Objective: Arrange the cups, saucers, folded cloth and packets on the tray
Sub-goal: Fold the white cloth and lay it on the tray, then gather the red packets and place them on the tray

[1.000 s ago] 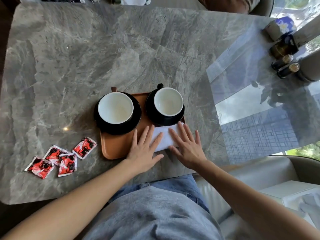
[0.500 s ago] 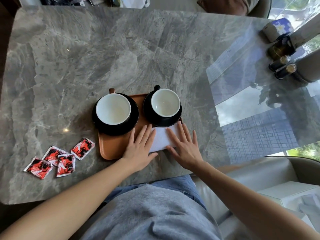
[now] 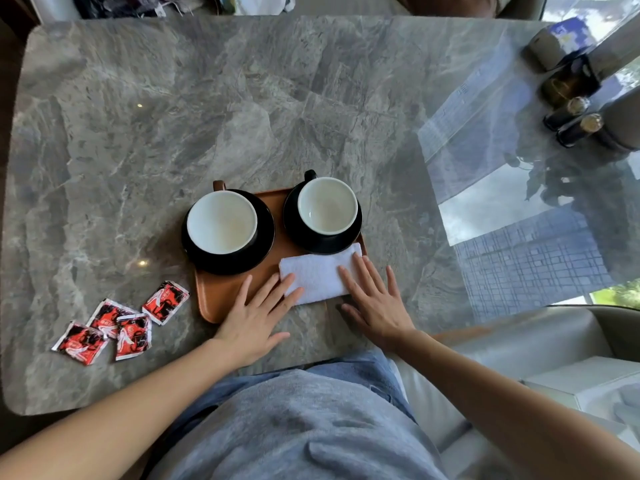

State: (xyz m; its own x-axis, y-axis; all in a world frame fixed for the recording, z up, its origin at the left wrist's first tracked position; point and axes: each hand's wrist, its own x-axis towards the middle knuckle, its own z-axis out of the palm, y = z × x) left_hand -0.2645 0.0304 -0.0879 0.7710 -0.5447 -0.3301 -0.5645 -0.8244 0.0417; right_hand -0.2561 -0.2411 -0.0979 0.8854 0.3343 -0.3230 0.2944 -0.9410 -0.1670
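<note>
My left hand (image 3: 256,317) and right hand (image 3: 375,303) lie with fingers spread flat on the white folded terry cloth (image 3: 318,275), near edge of the brown rectangular tray (image 3: 221,299). Likely soft, light, unfolds easily; I'd pinch both short ends.

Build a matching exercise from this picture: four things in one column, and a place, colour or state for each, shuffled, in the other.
Column A
1. folded cloth
2. packets
3. tray
4. cup with the brown handle

Column B
a. red and black, on the table, off the tray
b. standing on a black saucer
c. white, at the tray's near right corner
d. orange-brown, bearing the crockery

Pairs: 1-c, 2-a, 3-d, 4-b
</note>
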